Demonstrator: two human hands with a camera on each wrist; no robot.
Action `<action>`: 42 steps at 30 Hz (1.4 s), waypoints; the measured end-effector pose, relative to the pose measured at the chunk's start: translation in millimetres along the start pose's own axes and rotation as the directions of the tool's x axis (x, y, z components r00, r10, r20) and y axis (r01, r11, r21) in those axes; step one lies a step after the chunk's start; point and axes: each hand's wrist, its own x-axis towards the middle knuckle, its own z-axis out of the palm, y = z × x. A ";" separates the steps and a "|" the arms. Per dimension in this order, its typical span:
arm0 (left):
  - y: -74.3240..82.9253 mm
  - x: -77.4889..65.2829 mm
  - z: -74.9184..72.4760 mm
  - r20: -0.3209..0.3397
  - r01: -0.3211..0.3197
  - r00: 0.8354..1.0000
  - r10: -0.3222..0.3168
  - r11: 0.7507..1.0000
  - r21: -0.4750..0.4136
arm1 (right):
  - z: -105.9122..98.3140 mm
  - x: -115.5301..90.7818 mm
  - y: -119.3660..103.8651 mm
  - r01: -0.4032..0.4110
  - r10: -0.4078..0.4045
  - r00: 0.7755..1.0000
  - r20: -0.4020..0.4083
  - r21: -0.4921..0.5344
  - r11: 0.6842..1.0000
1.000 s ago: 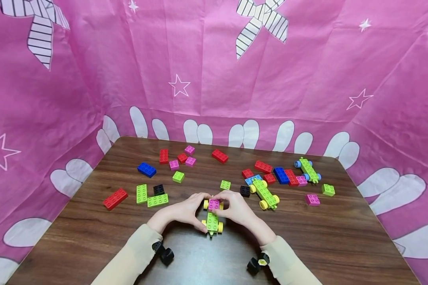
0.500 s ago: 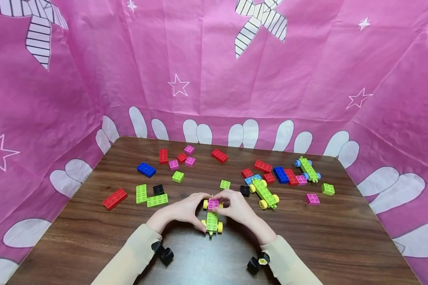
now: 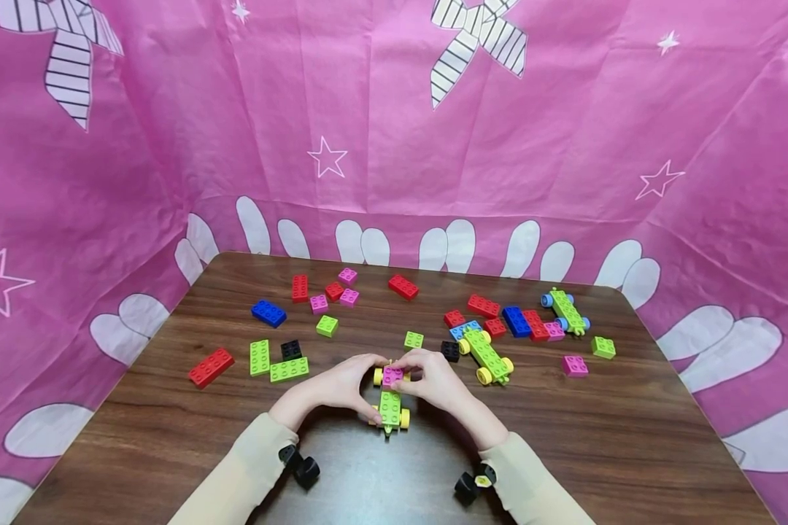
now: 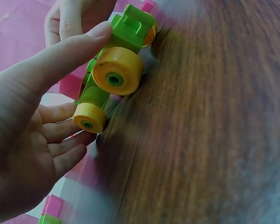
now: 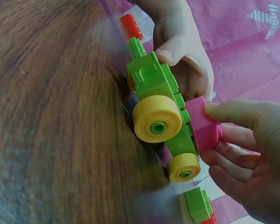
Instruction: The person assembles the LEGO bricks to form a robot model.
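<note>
A lime-green toy car base [image 3: 390, 412] with yellow wheels stands on the table in front of me. My left hand [image 3: 343, 385] holds it lengthwise, with the thumb at its near end and the fingers around the far end. On the studs of the far half sits a pink building brick [image 3: 392, 376]. My right hand [image 3: 438, 380] pinches this brick between thumb and fingers. In the right wrist view the pink brick [image 5: 203, 123] lies against the studs of the car base [image 5: 151, 77]; whether it is fully pressed down I cannot tell.
Several loose bricks lie beyond the hands, among them a red one [image 3: 211, 367], a blue one [image 3: 268, 313] and a black one [image 3: 450, 351]. To the right stand another yellow-wheeled base [image 3: 486, 356] and a blue-wheeled base [image 3: 568, 312]. A pink cloth [image 3: 394, 182] surrounds the table.
The left thumb has shifted slightly against the near end of the car base. Otherwise both hands, the base and the pink brick stay almost still.
</note>
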 end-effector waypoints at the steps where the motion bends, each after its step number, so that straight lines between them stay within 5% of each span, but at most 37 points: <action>1: -0.2 0.2 0.3 -0.002 0.000 1.000 0.000 1.000 0.001 | 0.0 0.0 -0.4 0.001 -0.001 1.000 -0.001 0.001 1.000; 42: -0.9 3.0 2.8 -0.034 0.051 0.998 -0.052 0.999 -0.013 | 3.4 0.2 -4.8 -0.070 0.070 0.997 -0.012 0.009 0.998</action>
